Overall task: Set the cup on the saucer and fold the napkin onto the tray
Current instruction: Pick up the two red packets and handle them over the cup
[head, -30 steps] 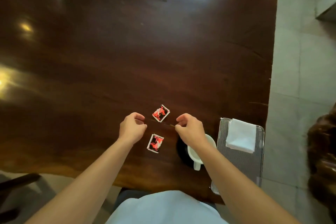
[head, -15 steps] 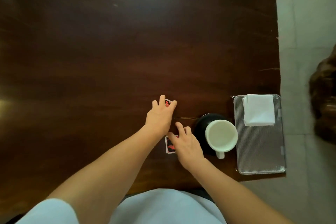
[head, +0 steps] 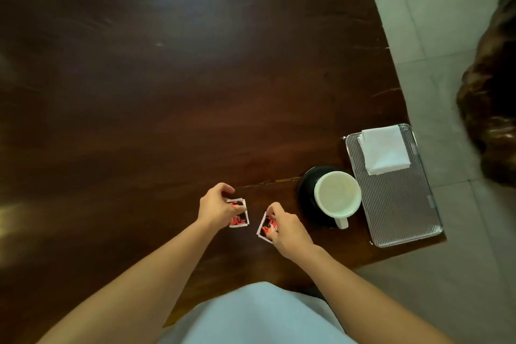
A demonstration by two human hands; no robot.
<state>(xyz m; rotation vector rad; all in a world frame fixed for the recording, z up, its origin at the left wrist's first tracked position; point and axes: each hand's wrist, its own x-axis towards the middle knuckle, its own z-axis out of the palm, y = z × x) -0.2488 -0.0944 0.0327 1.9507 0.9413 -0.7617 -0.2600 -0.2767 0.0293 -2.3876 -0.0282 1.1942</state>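
Note:
A white cup (head: 337, 195) stands on a black saucer (head: 306, 190) near the table's right edge, its handle pointing toward me. Right of it lies a ribbed silver tray (head: 399, 204) with a folded white napkin (head: 384, 149) on its far end. My left hand (head: 216, 205) pinches a small red-and-black packet (head: 239, 218) on the wood. My right hand (head: 286, 227) grips a second red-and-black packet (head: 266, 227) just left of the saucer. Both hands are well left of the cup and tray.
The dark wooden table (head: 167, 92) stretches far and left with bare surface. Its right edge drops to a grey tiled floor (head: 435, 22). A dark brown carved object (head: 491, 98) stands on the floor at the far right.
Both hands have shifted onto separate packets and closed on them: left on the left packet, right on the right one. The camera view moved. Cup, saucer, tray and napkin stayed put.

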